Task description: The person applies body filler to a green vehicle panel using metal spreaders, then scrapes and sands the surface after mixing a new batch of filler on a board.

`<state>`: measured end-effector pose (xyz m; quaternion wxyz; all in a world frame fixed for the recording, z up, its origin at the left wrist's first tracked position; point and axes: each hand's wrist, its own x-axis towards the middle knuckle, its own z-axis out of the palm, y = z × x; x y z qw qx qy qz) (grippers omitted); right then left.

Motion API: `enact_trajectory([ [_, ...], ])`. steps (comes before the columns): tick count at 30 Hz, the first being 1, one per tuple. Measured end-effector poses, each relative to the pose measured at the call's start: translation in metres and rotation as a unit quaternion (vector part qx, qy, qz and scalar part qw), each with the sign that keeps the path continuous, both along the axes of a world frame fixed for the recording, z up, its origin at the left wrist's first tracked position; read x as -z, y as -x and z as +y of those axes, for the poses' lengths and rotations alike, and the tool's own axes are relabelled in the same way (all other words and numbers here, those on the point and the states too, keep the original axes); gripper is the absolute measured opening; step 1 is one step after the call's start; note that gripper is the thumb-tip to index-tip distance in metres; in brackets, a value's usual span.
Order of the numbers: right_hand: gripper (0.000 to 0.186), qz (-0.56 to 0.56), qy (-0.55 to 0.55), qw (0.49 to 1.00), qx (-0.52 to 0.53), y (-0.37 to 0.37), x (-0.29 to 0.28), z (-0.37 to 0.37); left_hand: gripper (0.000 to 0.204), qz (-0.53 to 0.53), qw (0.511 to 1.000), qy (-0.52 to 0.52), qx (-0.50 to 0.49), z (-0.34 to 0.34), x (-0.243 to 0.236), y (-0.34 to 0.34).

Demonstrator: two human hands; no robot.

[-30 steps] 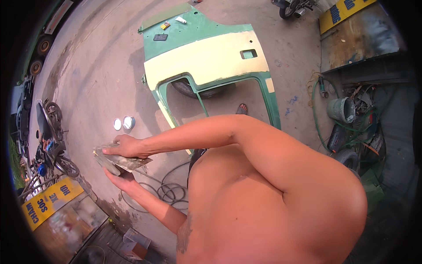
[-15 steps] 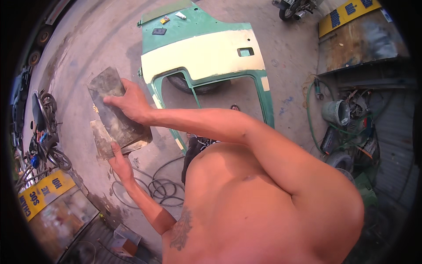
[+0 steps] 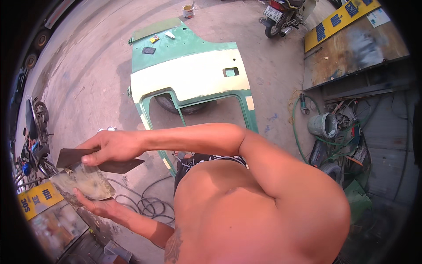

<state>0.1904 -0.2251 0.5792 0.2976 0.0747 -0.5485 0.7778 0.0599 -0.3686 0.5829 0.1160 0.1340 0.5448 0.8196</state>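
Note:
My right hand [image 3: 110, 147] grips a dark, thin flat plate [image 3: 124, 166] at the lower left of the view, held nearly level. Just below it, my left hand [image 3: 92, 206] supports a pale, mottled plate [image 3: 94, 185] from underneath; the two plates are close, and whether they touch I cannot tell. Beyond my arms a green vehicle door panel [image 3: 189, 70] with a broad cream band lies over a tyre [image 3: 165, 103]. On the panel rest a dark phone-like rectangle [image 3: 148, 50], a white tube [image 3: 169, 34] and a small yellow packet [image 3: 154, 39]. Tins [image 3: 107, 129] peek out behind my right hand.
At the right stand a stained board [image 3: 351, 53], a grey bucket [image 3: 321, 126], a green hose [image 3: 296, 141] and assorted clutter. Motorbikes are at left [image 3: 35, 132] and top right [image 3: 279, 22]. A dark coiled hose [image 3: 151, 204] lies below my arms; a paint pail [image 3: 188, 11] stands far back.
My right hand rose with the dark plate upright, then came down and left, turning it nearly level. My left hand moved left and lower. The view has shifted, bringing the pail into sight.

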Motion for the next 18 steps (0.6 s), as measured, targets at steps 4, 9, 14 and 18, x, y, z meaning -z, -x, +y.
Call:
enact_trajectory([
  [4, 0.041, -0.014, 0.067, 0.997, 0.024, 0.011, -0.002, 0.027, 0.058, -0.026, 0.999, -0.005, 0.025, -0.02, 0.017, 0.027],
  [9, 0.041, 0.03, 0.055, 0.998, 0.0, 0.042, -0.018, -0.012, 0.051, -0.048, 0.998, -0.041, -0.003, -0.01, 0.023, 0.03],
  [14, 0.05, -0.146, 0.014, 0.985, -0.094, 0.043, 0.043, 0.021, 0.042, 0.115, 0.986, -0.013, 0.119, -0.06, 0.051, 0.083],
  [18, 0.05, -0.028, 0.289, 0.956, -0.042, 0.063, 0.035, 0.052, 0.028, -0.323, 0.806, -0.304, 0.391, -0.022, 0.076, 0.027],
])
